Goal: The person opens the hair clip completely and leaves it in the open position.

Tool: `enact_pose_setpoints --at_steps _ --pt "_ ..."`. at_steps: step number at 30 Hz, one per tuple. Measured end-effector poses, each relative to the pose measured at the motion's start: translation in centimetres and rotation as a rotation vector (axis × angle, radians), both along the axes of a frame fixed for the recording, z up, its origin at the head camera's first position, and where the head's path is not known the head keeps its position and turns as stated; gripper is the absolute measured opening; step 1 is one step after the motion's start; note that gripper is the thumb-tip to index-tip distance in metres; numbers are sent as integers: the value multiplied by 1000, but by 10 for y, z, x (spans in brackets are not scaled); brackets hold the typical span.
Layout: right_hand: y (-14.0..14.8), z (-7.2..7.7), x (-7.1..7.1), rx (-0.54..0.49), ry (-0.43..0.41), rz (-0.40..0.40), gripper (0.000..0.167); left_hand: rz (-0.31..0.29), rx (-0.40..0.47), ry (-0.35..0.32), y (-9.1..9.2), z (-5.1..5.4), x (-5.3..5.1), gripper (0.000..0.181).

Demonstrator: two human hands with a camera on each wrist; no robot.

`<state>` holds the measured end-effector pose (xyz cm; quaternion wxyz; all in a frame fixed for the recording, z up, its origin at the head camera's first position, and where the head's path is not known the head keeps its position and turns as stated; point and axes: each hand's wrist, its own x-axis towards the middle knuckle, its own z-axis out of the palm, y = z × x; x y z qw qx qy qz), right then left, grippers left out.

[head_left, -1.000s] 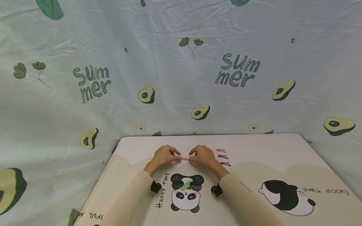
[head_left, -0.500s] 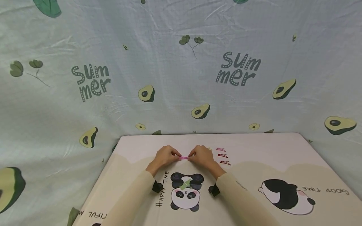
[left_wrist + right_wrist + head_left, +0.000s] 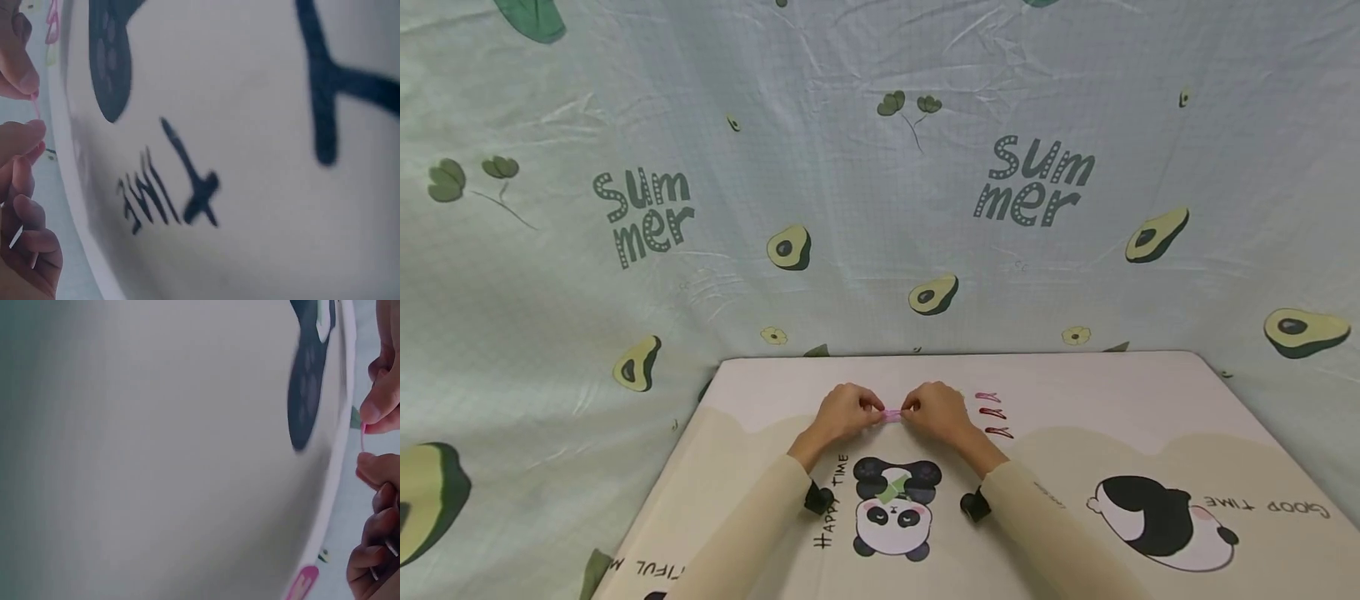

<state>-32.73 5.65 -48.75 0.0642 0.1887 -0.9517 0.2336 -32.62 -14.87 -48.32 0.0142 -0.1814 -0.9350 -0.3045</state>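
A pink snap hair clip [image 3: 892, 415] spans the small gap between my two hands over the far part of the table. My left hand [image 3: 848, 412] pinches its left end between thumb and index finger. At the other end, my right hand [image 3: 938, 410] pinches it the same way. In the left wrist view the pink clip [image 3: 35, 107] shows as a thin strip between the fingertips; both its ends are hidden by them. To the right lie a pink clip [image 3: 987, 397], a red clip [image 3: 992, 412] and a dark red clip [image 3: 999, 432], one below another.
A yellow-green piece [image 3: 51, 56] lies near the pink clips, mostly covered by my right hand in the head view. The table [image 3: 1097, 392] wears a printed cover with a panda [image 3: 892, 529]. Behind it hangs an avocado-print curtain [image 3: 850, 167].
Both hands have lifted slightly with the pink hair clip, and its middle shows a little wider. The clips lying on the table have stayed put.
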Motion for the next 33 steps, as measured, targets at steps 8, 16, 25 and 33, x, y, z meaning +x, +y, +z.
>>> enact_pose_setpoints --at_steps 8,16,25,33 --pt "31 17 18 -22 130 16 10 -32 103 45 20 12 10 12" --pt "62 23 43 -49 412 74 7 -95 202 67 44 18 26 8" --pt "92 38 70 -205 597 152 12 -209 284 145 68 41 46 5" --pt "108 44 91 -308 688 155 23 -240 275 432 85 50 61 8"
